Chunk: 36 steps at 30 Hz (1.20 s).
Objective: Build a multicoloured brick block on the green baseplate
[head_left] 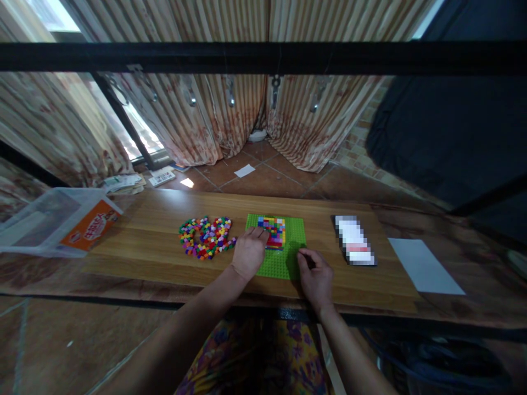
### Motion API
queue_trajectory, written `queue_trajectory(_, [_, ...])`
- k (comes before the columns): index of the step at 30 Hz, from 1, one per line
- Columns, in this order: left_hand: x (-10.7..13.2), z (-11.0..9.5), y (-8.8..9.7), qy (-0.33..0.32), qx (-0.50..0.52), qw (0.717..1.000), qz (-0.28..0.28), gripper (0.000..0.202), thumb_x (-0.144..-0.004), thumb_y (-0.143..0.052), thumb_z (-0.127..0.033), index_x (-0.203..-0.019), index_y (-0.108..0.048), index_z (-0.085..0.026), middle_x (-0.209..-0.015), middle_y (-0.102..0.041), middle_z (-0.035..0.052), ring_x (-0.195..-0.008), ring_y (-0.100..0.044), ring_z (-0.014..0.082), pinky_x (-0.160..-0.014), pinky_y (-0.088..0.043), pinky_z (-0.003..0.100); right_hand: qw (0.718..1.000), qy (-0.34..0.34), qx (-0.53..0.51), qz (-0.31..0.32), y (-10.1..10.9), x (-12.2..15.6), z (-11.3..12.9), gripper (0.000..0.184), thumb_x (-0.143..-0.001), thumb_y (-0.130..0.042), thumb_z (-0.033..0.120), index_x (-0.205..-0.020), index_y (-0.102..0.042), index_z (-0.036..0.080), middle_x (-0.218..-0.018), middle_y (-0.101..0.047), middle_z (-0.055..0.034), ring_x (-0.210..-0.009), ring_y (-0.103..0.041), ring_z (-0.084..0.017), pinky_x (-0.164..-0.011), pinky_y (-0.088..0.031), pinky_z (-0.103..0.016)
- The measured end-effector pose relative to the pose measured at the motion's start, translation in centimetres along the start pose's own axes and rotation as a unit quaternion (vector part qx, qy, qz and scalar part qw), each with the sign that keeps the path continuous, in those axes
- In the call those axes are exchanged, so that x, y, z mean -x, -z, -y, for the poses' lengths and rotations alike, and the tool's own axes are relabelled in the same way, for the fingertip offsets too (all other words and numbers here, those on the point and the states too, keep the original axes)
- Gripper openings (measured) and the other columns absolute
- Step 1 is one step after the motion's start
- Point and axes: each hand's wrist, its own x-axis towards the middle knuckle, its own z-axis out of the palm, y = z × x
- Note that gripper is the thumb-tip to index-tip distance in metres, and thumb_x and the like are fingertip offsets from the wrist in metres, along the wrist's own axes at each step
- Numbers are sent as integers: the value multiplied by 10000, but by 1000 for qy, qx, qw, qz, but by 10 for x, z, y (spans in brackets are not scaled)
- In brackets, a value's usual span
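A green baseplate (pixel 294 233) lies on the wooden table, with a patch of small coloured bricks (pixel 273 229) fixed on its upper middle. My left hand (pixel 248 252) rests on the plate's left part, its fingers curled with the tips at the lower left of the brick patch; whatever they pinch is too small to make out. My right hand (pixel 315 277) sits at the plate's lower right corner, fingers bent and touching the plate's edge. A loose heap of several coloured bricks (pixel 206 237) lies just left of the plate.
A clear plastic box (pixel 39 219) with an orange label sits at the table's left end. A blurred-out card (pixel 354 240) and a white sheet (pixel 424 265) lie to the right. A black bar (pixel 263 57) crosses overhead. Curtains and tiled floor lie beyond.
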Motion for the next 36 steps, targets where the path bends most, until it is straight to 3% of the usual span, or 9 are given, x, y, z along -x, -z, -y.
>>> queue_trajectory(8, [-2, -2, 4, 17, -8, 1000, 6, 228, -886, -475, -109, -991, -670, -166, -1002, -684, 83, -941, -606, 219, -848, -505, 337, 1000, 18, -13, -10, -1, -1, 1, 259, -874, -522, 364, -950, -700, 192, -948, -707, -88, -885, -648, -209, -818, -505, -360])
queue_trajectory(11, [4, -3, 3, 28, -7, 1000, -13, 284, -893, -453, -108, -1082, -655, -172, -1023, -689, 88, -954, -609, 222, -848, -504, 338, 999, 29, -15, -17, 0, -1, 3, 295, -899, -484, 365, -991, -702, 189, -977, -705, -100, -915, -646, -211, -833, -504, -360])
queue_trajectory(15, [22, -6, 1, 52, 18, 996, -65, 354, -913, -419, -131, -1228, -580, -137, -1028, -688, 99, -942, -609, 227, -872, -501, 367, 999, 35, -1, -24, 1, -2, 4, 322, -915, -454, 370, -991, -703, 180, -981, -704, -113, -916, -647, -214, -837, -503, -360])
queue_trajectory(19, [50, -7, 1, 107, 82, 985, -105, 327, -910, -442, -163, -1202, -588, -171, -1030, -684, 81, -978, -607, 230, -911, -503, 390, 999, 33, 7, -28, 1, -2, 2, 327, -909, -464, 390, -964, -706, 178, -943, -710, -113, -887, -651, -215, -828, -507, -364])
queue_trajectory(24, [80, -3, -1, 138, 155, 973, -104, 294, -868, -487, -141, -1133, -607, -189, -1027, -684, 77, -981, -628, 216, -891, -535, 383, 999, 20, 4, -29, 2, -1, -3, 315, -891, -495, 405, -956, -702, 177, -966, -721, -109, -897, -658, -221, -827, -508, -376])
queue_trajectory(28, [89, -1, -2, 150, 193, 964, -105, 281, -847, -513, -130, -1095, -619, -207, -1016, -687, 62, -966, -644, 196, -883, -544, 358, 999, 2, -9, -44, 4, -1, -4, 328, -884, -512, 429, -945, -698, 166, -942, -724, -112, -877, -663, -226, -824, -508, -384])
queue_trajectory(32, [86, -6, 4, 157, 232, 954, -106, 261, -858, -525, -147, -1093, -625, -198, -1019, -686, 60, -973, -644, 185, -875, -546, 335, 998, -21, -41, -43, 3, 3, 16, 324, -873, -538, 450, -947, -686, 172, -926, -722, -100, -803, -664, -208, -776, -514, -362])
queue_trajectory(36, [78, -16, 16, 155, 298, 935, -116, 230, -877, -538, -179, -1081, -639, -206, -1007, -692, 52, -968, -645, 169, -862, -547, 311, 988, -59, -139, 18, -8, 14, 55, 297, -862, -564, 453, -939, -671, 187, -910, -720, -73, -739, -658, -176, -703, -527, -320])
